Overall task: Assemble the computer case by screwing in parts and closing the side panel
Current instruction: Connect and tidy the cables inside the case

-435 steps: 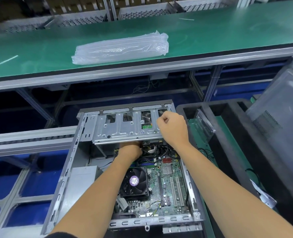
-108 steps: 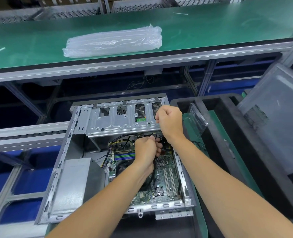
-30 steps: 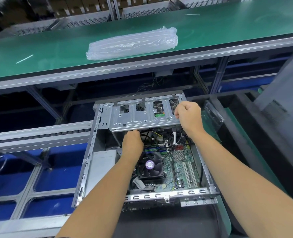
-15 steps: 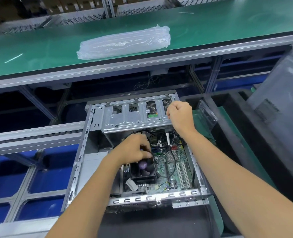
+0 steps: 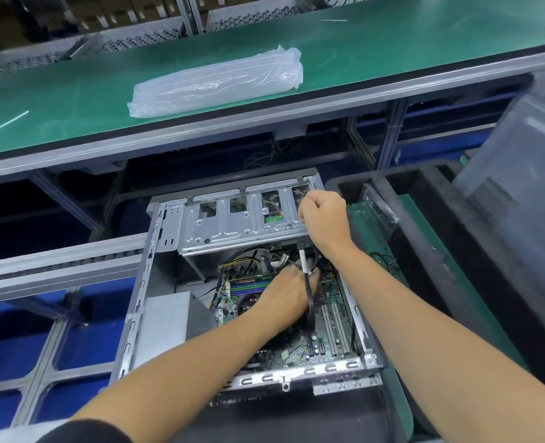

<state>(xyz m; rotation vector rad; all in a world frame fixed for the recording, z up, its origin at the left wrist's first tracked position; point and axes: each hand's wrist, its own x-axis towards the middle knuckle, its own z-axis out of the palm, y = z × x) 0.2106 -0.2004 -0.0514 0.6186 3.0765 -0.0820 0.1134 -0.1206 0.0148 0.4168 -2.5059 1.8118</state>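
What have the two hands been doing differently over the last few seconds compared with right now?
The left hand has left the underside of the drive cage and reached down among the cables over the motherboard; whether its fingers hold a cable is hidden. The right hand stays fisted at the cage's right end. The open case and the plastic bag on the green bench lie as before.

Bright, even light from overhead, soft glare on the green belt. Wide-angle bend curves the edges, the far top left corner blurs, and shadow fills under the belt.
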